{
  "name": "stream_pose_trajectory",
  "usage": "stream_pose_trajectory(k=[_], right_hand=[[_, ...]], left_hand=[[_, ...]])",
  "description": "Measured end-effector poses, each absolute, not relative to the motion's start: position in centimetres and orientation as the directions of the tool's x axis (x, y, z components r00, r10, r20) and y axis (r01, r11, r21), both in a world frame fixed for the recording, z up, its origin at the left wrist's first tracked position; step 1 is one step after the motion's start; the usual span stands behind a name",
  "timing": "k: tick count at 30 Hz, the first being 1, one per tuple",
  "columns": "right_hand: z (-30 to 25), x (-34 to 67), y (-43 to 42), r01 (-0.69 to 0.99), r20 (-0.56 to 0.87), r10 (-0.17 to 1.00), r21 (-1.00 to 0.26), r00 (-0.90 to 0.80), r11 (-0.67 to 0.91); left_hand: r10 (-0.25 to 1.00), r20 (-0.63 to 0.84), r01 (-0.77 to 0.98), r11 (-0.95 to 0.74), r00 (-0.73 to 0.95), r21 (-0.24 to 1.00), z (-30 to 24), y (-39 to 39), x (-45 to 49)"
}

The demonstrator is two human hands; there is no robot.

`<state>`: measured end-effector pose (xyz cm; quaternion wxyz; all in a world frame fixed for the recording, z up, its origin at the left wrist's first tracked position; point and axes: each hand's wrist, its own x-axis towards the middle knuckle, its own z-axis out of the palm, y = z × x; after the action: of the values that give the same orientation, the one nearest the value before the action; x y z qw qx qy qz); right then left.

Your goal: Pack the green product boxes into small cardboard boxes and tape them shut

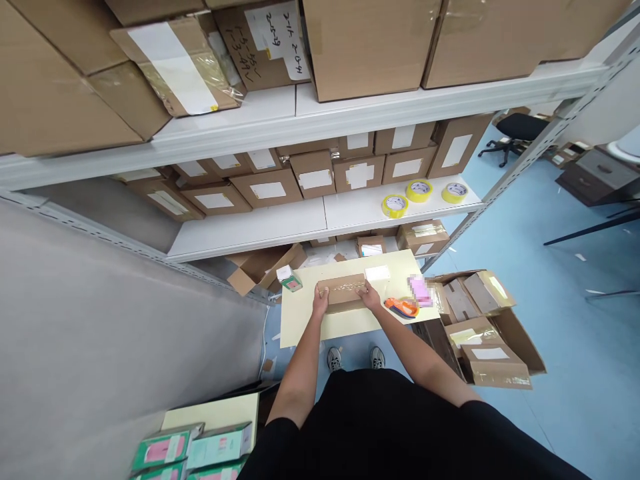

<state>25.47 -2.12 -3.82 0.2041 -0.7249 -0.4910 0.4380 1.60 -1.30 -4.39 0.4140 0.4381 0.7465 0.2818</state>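
Observation:
A brown cardboard box [343, 295] with clear tape along its top lies on the pale yellow table [300, 323] in front of me. My left hand [321, 299] grips its left end, and my right hand [369, 295] grips the right end. Left of it stands a small green and white box [289, 279]. Just behind my right hand lies a white label or paper stack [377, 273]. An orange tape dispenser [401, 307] rests on the right part of the table, beside a blurred pink item [421, 291].
Metal shelving [240, 233] full of cardboard boxes rises behind the table, with several yellow tape rolls [395, 205] on its middle shelf. A large open carton [523, 340] holding packed boxes stands on the right. Green and pink boxes [165, 450] lie at lower left, near the grey wall [125, 320].

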Motion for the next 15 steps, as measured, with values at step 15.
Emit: stream_pose_trajectory(k=[15], right_hand=[[-3.4,39.0,-5.9,0.524,-0.196,0.905,-0.760,0.379,-0.384]], left_hand=[[0.890,-0.356,0.635,0.453,-0.284,0.626,-4.5,0.6,1.5]])
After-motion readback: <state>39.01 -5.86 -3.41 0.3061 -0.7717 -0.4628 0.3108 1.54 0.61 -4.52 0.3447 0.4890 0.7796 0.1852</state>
